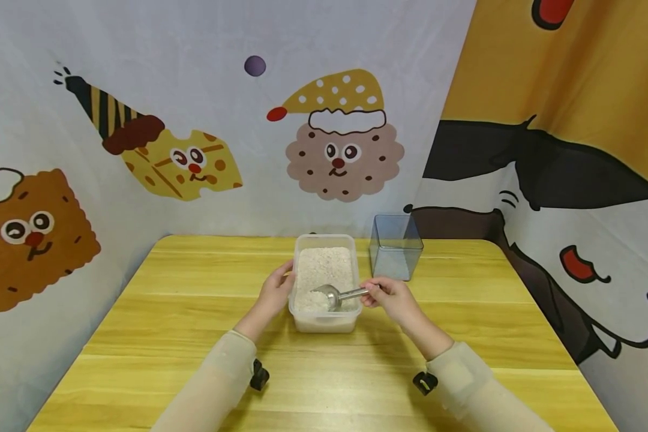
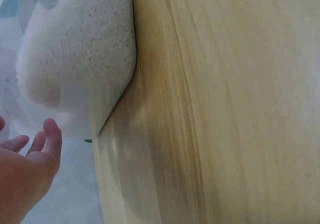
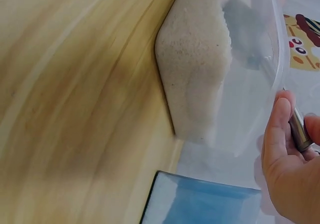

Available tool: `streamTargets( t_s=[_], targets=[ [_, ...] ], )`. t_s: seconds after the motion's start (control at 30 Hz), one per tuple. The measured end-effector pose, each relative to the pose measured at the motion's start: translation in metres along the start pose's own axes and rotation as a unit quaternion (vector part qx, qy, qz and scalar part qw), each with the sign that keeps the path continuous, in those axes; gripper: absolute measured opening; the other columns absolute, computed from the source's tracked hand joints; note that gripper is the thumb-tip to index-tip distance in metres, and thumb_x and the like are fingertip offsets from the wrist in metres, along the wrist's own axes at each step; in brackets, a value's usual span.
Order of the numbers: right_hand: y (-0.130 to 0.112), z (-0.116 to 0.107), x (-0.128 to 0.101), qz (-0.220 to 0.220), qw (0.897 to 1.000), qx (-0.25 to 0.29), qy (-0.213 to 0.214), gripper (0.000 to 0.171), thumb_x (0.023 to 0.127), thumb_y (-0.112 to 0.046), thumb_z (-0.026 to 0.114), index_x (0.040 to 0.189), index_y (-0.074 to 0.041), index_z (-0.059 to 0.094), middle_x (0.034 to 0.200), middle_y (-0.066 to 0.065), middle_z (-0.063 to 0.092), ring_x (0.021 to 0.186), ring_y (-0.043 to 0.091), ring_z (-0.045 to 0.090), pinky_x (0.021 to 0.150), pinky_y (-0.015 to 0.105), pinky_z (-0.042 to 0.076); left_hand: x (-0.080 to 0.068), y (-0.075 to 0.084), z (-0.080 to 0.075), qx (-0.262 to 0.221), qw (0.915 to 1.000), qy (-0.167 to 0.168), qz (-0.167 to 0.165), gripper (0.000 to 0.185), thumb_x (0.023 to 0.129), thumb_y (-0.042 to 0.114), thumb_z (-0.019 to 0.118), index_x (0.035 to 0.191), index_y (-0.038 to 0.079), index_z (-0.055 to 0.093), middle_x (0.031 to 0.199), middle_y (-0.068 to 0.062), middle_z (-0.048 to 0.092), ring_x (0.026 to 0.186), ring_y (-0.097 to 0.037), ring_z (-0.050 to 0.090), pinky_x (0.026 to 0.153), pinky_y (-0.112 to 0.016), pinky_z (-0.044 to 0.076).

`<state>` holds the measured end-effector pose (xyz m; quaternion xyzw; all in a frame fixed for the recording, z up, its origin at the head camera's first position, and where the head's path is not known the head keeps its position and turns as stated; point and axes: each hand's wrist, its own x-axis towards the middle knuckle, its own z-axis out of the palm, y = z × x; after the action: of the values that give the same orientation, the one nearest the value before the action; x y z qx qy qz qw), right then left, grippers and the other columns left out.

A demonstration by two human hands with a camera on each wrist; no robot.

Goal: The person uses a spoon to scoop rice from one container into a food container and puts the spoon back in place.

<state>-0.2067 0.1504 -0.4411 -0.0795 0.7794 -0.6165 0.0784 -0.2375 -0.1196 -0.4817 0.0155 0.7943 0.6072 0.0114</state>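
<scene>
A clear plastic tub [image 1: 325, 238] full of rice [image 1: 324, 264] stands on the table. My left hand [image 1: 275, 293] is at the tub's left wall, fingers loosely bent along its side. In the left wrist view this hand [image 2: 35, 166] shows just beside the wall, holding nothing else. With my right hand [image 1: 393, 300] I grip the handle of a metal scoop [image 1: 332, 296]. The scoop's bowl is in the rice near the front of the tub, its handle crossing the right rim. The right wrist view shows fingers and thumb around the handle [image 3: 300, 131].
A transparent bluish square container [image 1: 394, 261] stands behind and right of the tub, with some pale stuff low inside. The wooden table [image 1: 194, 348] meets a cartoon-printed cloth [image 1: 221, 216] at its back edge. Dark clips [image 1: 259, 375] hang at the cuffs.
</scene>
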Motion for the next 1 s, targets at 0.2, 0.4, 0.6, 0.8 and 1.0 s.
streamTargets(
  t_s=[0.2, 0.4, 0.6, 0.8, 1.0],
  targets=[
    [0.003, -0.001, 0.0, 0.012, 0.999, 0.05, 0.006, 0.031, 0.098, -0.009, 0.049, 0.113, 0.018, 0.056, 0.085, 0.018, 0.069, 0.071, 0.01, 0.065, 0.069, 0.027, 0.057, 0.0, -0.001, 0.0, 0.004, 0.9999, -0.002, 0.01, 0.043, 0.101, 0.013, 0.045, 0.143, 0.003, 0.04, 0.141, -0.018, 0.046, 0.121, -0.035, 0.052, 0.093, -0.045, 0.051],
    [0.005, 0.0, 0.0, 0.038, 0.995, 0.087, 0.031, 0.032, 0.1, -0.01, 0.045, 0.114, 0.017, 0.055, 0.081, 0.009, 0.069, 0.074, 0.016, 0.067, 0.07, 0.026, 0.057, 0.0, -0.001, 0.0, 0.005, 0.9995, -0.005, 0.03, 0.044, 0.101, 0.012, 0.044, 0.143, -0.001, 0.037, 0.141, -0.021, 0.044, 0.121, -0.037, 0.051, 0.095, -0.047, 0.049],
    [0.005, -0.003, 0.0, 0.062, 0.991, 0.105, 0.059, 0.033, 0.101, -0.011, 0.045, 0.116, 0.015, 0.055, 0.083, 0.01, 0.07, 0.074, 0.013, 0.067, 0.072, 0.028, 0.057, 0.0, -0.002, 0.0, 0.011, 0.9994, -0.004, 0.032, 0.045, 0.101, 0.014, 0.045, 0.143, 0.0, 0.037, 0.141, -0.021, 0.044, 0.122, -0.037, 0.051, 0.096, -0.047, 0.048],
    [0.005, -0.008, -0.001, 0.069, 0.988, 0.126, 0.065, 0.036, 0.102, -0.012, 0.041, 0.121, 0.017, 0.051, 0.079, 0.002, 0.069, 0.072, 0.009, 0.065, 0.071, 0.024, 0.057, -0.001, -0.001, 0.0, 0.008, 0.9995, -0.004, 0.029, 0.045, 0.101, 0.015, 0.044, 0.143, 0.0, 0.037, 0.142, -0.02, 0.043, 0.122, -0.037, 0.05, 0.097, -0.047, 0.048],
    [0.006, -0.014, -0.003, 0.08, 0.984, 0.143, 0.077, 0.036, 0.102, -0.014, 0.041, 0.123, 0.014, 0.051, 0.077, -0.003, 0.069, 0.072, 0.007, 0.065, 0.074, 0.026, 0.057, -0.001, -0.001, -0.001, 0.005, 0.9994, -0.004, 0.034, 0.044, 0.101, 0.014, 0.044, 0.143, 0.0, 0.038, 0.142, -0.021, 0.044, 0.122, -0.037, 0.05, 0.097, -0.047, 0.048]
  ],
)
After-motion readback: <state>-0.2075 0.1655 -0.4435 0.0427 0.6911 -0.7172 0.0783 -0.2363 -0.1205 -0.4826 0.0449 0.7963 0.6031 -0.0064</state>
